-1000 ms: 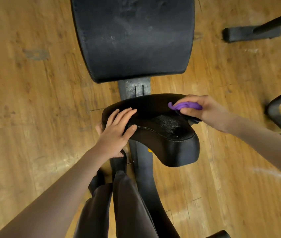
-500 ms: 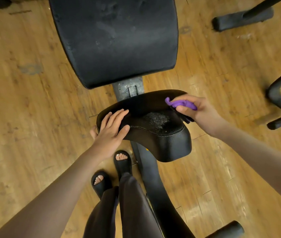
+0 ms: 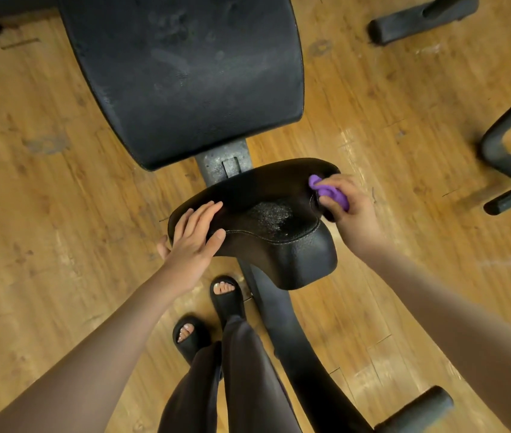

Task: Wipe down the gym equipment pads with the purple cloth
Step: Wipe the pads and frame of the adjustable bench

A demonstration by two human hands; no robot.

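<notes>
Head view, looking straight down. A black seat pad (image 3: 266,226) sits at the centre of the picture, tilted, with a dusty grey patch in its middle. At about two o'clock on that pad, the right hand (image 3: 346,210) grips the bunched purple cloth (image 3: 329,191), fingers curled round it and pressing it against the pad's right edge. At nine o'clock on the pad, the left hand (image 3: 193,239) rests flat, fingers straight and close together, thumb on the front seam, seemingly steadying it.

At twelve o'clock, the larger back pad (image 3: 191,76) shows smears and a dull film; it looks not yet wiped. The metal frame post (image 3: 226,164) joins the two pads. The person's feet in black open-toed sandals (image 3: 226,292) stand at six o'clock, just beside the frame.

Likely risks: the cloth is small and balled, so a stroke could skip the grey patch; pushing at the rim could slide the hand off.

Wood floor (image 3: 60,214) lies open at nine o'clock. Other black frame legs (image 3: 504,164) stand at three o'clock, well apart.
</notes>
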